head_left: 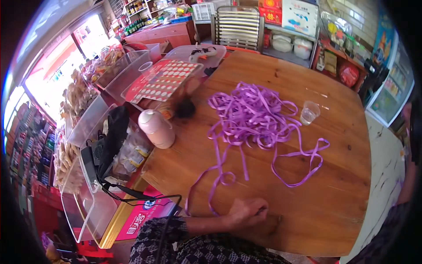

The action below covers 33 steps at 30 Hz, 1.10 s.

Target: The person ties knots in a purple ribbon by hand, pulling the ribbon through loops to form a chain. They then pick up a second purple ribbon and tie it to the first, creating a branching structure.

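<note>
My left hand (249,213) is closed, its fingers curled inward above the near edge of the wooden table (325,202). Whatever lies inside the fingers, if anything, is hidden. A large tangled heap of purple ribbon (255,115) lies beyond it in the middle of the table. Two strands trail from the heap toward my left forearm, and a loose loop spreads out to the right. At the right rim my right forearm (409,178) shows raised in a patterned sleeve; the right hand itself cannot be made out.
A clear plastic cup (310,113) stands right of the ribbon. On the left are a pink flask (157,129), a red sheet with pale dots (165,81) and clear bins (72,200) of packaged goods. A black cable (169,220) crosses near my left sleeve. A metal-slatted chair (237,31) stands behind.
</note>
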Available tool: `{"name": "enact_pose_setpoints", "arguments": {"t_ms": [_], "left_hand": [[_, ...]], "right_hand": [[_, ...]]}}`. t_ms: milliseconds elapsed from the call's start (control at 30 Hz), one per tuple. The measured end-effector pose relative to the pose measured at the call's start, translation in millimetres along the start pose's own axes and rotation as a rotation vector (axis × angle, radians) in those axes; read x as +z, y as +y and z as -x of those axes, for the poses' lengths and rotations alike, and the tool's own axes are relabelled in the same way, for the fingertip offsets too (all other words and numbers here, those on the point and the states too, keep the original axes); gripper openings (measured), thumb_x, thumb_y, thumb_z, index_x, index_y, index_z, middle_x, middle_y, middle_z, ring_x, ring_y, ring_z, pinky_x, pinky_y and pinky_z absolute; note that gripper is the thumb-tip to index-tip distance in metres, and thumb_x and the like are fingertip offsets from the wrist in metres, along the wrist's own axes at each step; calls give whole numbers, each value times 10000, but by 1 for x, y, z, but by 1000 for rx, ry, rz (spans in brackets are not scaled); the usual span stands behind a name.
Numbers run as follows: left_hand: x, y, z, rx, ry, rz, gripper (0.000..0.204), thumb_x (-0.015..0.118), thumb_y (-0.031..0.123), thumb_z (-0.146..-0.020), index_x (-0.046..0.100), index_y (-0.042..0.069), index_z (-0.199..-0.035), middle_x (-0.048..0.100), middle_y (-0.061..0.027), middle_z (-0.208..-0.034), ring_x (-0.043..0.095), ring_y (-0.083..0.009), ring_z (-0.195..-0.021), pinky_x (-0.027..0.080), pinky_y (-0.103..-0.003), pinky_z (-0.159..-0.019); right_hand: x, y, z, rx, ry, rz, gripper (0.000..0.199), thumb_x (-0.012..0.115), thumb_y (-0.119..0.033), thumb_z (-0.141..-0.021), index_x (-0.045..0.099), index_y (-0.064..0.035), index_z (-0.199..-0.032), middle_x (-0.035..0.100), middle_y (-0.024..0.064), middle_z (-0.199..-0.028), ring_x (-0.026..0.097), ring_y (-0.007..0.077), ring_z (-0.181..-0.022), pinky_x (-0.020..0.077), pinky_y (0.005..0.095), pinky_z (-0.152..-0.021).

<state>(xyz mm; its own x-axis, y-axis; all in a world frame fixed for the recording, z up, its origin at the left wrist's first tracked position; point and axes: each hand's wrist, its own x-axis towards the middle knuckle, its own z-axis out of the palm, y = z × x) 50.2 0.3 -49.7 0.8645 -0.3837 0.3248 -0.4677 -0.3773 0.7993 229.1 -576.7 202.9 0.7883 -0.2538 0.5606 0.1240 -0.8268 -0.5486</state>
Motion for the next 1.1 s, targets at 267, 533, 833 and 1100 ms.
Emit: {"name": "enact_pose_setpoints", "arguments": {"t_ms": [267, 533, 833, 1100], "left_hand": [[3, -17, 7, 42, 112, 201, 108, 611, 124, -741, 565, 64, -819, 576, -102, -685, 591, -249, -599, 474, -342, -535], [8, -19, 8, 71, 66, 124, 109, 560, 161, -741, 526, 58, -752, 557, -156, -644, 571, -342, -613, 431, -451, -507], [19, -30, 12, 293, 191, 137, 217, 573, 211, -715, 500, 21, -792, 530, -144, -577, 554, -332, -569, 405, -430, -477], [20, -34, 14, 130, -15, -119, 91, 527, 200, -812, 539, 119, -771, 517, -71, -639, 537, -247, -575, 402, -368, -464]], "right_hand": [[290, -433, 26, -598, -478, -559, 44, 580, -7, -665, 622, -7, -681, 537, 23, -567, 456, 68, -460, 331, 216, -396], [470, -613, 48, -620, -630, -811, 75, 629, -60, -726, 650, -9, -776, 616, 86, -620, 604, 152, -498, 472, 247, -383], [512, -612, 93, -1013, -563, -354, 385, 563, -50, -652, 597, -5, -1032, 642, 147, -872, 627, 190, -636, 514, 296, -574], [379, -442, 147, -779, -605, -298, 199, 598, -109, -679, 645, 11, -831, 648, 106, -736, 618, 168, -672, 479, 290, -628]]}}
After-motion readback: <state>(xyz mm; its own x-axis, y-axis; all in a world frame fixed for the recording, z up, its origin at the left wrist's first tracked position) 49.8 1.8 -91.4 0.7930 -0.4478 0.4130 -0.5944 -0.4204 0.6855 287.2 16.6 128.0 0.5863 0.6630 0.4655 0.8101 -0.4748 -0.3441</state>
